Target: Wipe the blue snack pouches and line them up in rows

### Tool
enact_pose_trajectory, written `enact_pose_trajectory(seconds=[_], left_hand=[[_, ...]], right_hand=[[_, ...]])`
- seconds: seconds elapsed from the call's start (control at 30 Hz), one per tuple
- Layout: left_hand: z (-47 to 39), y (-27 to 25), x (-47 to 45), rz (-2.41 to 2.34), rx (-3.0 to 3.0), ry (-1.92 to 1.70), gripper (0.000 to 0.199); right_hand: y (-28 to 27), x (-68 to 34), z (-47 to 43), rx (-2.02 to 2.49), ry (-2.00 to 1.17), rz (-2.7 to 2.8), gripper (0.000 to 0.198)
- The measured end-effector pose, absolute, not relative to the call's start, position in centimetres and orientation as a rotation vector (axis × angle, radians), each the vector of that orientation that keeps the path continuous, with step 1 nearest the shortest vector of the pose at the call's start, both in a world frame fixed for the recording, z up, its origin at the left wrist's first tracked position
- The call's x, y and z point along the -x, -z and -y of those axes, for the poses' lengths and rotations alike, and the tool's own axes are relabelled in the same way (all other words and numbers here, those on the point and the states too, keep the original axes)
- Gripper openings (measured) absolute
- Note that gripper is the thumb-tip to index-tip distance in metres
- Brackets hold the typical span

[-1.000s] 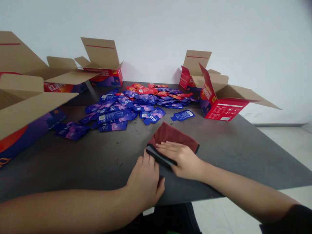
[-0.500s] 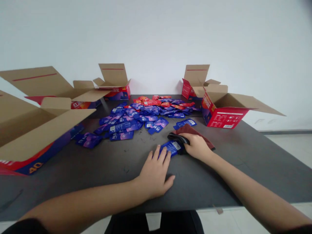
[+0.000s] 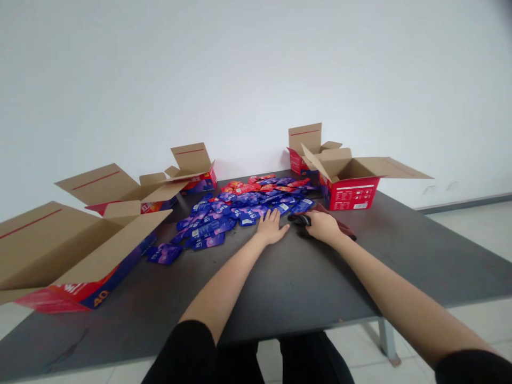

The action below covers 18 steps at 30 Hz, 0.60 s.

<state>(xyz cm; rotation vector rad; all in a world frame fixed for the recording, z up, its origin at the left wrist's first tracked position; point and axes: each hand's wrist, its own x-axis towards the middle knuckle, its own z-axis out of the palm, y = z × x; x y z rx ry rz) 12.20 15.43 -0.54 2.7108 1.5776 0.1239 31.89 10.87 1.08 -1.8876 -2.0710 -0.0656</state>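
Observation:
My left hand (image 3: 271, 229) lies flat with its fingers apart at the near edge of a heap of blue-purple sachets (image 3: 210, 228). Its fingertips touch sachets there. Just to its right, my right hand (image 3: 323, 226) is closed around a folded cloth (image 3: 344, 229), brown with a black part bunched at the fingers. A blue sachet (image 3: 302, 206) lies just beyond the cloth. Red-orange sachets (image 3: 245, 188) make up the far side of the heap.
Open cartons stand around the heap: a large one (image 3: 116, 266) at the near left, another (image 3: 160, 207) behind it, one (image 3: 202, 183) at the back, and a red one (image 3: 352, 194) on the right with a further carton (image 3: 298, 162) behind. All rest on a dark table (image 3: 296, 288).
My left hand has pushed forward to the heap, and the blue sachet it was on is no longer apart near the cloth. The right hand keeps the cloth. The view has tilted and shifted.

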Motion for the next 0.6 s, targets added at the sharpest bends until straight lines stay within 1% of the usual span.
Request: enact_pose_trajectory(seconds=[0.1, 0.2, 0.3, 0.4, 0.5, 0.6], left_hand=[[-17.0, 0.2, -13.2, -1.605, -2.755, -0.227, 0.064], [-16.9, -0.6, -12.2, -1.673, -2.804, -0.418, 0.051], [-16.7, -2.8, -8.2, -1.904, -2.731, -0.628, 0.045], [-17.0, -5.9, -1.4, -2.249, -2.504, -0.761, 0.045], [-16.9, -8.3, 6.2, -2.573, -2.199, -0.755, 0.051], [-15.6, -8.0, 11.8, -2.665, -1.988, -0.506, 0.050]], right_hand=[[-1.2, -32.1, -10.8, 1.882, 0.065, 2.078, 0.035], [-1.4, -32.2, -10.8, 1.866, 0.059, 2.099, 0.036], [-1.5, -32.3, -10.8, 1.849, 0.054, 2.130, 0.036], [-1.5, -32.4, -10.7, 1.832, 0.051, 2.169, 0.035], [-1.5, -32.4, -10.6, 1.826, 0.059, 2.194, 0.032], [-1.4, -32.4, -10.5, 1.833, 0.060, 2.210, 0.028]])
